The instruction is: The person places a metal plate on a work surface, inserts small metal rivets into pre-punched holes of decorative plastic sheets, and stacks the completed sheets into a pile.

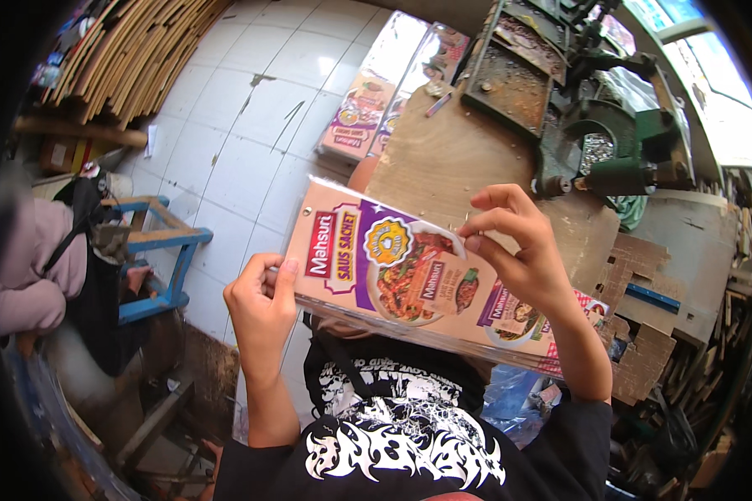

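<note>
My left hand (263,292) grips the left end of a stack of printed cardboard panels (468,321), thumb on top and fingers underneath. The stack lies slanted in front of my body, its top panel light brown and purple with pictures of food. A small round metal eyelet (307,211) shows near its upper left corner. Over the stack's far edge my right hand (514,242) is closed in a pinch, thumb against index finger. Something tiny may be between those fingertips, too small to name. My right forearm crosses the stack's right part and hides some of it.
A wooden board (426,159) lies beyond the stack, with a dark green machine (618,167) at the right. More printed panels (363,100) rest farther off. At left are a blue stool frame (171,242), another person's pink sleeve (38,250) and stacked boards (134,50).
</note>
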Available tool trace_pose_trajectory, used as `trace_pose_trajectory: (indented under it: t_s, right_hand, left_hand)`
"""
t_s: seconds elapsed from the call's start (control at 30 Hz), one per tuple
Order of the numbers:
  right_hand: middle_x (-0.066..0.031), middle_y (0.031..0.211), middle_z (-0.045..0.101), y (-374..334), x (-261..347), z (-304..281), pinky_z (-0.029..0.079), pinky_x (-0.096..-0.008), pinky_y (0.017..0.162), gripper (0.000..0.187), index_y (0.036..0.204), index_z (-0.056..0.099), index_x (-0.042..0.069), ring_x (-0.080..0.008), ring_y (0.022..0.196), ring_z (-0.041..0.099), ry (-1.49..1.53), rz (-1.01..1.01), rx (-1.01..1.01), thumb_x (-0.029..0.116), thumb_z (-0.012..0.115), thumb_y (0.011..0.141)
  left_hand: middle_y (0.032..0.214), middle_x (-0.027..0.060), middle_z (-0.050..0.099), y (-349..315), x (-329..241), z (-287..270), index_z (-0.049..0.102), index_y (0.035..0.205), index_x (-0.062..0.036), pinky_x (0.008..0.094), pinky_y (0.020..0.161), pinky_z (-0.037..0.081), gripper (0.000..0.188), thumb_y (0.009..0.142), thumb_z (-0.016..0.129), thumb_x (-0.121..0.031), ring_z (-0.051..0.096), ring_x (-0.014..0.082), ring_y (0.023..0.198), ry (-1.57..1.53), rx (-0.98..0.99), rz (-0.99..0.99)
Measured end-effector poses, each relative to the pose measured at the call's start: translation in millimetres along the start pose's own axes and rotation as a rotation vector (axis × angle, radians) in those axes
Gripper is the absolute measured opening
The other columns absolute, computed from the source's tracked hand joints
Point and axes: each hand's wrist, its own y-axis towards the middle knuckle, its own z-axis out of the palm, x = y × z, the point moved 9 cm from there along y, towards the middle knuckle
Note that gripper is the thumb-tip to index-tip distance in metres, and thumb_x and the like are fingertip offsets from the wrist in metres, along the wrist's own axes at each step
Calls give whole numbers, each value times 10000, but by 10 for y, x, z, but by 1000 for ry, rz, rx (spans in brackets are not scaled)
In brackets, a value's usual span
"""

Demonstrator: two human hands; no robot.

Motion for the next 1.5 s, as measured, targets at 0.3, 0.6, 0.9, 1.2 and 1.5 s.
trace_pose_trajectory:
  t_s: [0.3, 0.6, 0.9, 1.2, 1.5]
  right_hand:
    - [-108, 819, 696, 698, -1108, -612, 480, -275, 622, 265, 992, 699, -17, -104, 697, 611, 92, 375, -490, 187, 704, 824]
    - [-170, 1028, 628, 511, -183, -151, 500, -376, 807, 481, 1237, 551, -6, -285, 895, 618, -123, -47, -178, 189, 709, 827]
    - [-194, 1146, 596, 181, 124, 862, 496, -410, 837, 569, 1316, 450, -19, -349, 1012, 581, -263, -51, 154, 186, 664, 832]
    - [-193, 1170, 612, 44, 214, 989, 505, -388, 825, 483, 1240, 539, -18, -324, 963, 621, -365, -84, -14, 178, 656, 814]
    - [-226, 1416, 422, -332, 254, 690, 277, -524, 1110, 587, 1360, 460, 18, -384, 1338, 382, -220, -76, -181, 239, 661, 854]
  left_hand:
    - [471, 75, 505, 58, -242, -16, 613, 918, -18, 317, 445, 367, 241, 854, 702, -233, 524, 173, 416, 415, -24, 165]
    - [1089, 114, 567, -336, 30, -309, 420, 1319, 19, 297, 862, 400, 464, 960, 548, -245, 522, 166, 967, -120, -591, 349]
    - [1389, 146, 432, -574, 565, 770, 379, 1372, 18, 405, 1091, 279, 688, 994, 296, -550, 403, 255, 1280, -1410, -403, -329]
    - [1368, 152, 447, -496, 322, 817, 382, 1373, 2, 407, 1058, 352, 700, 979, 321, -574, 453, 264, 1239, -1381, -418, -355]
    - [1368, 157, 467, -524, 517, 781, 380, 1390, -7, 440, 1081, 337, 680, 980, 353, -549, 446, 290, 1263, -1326, -264, -324]
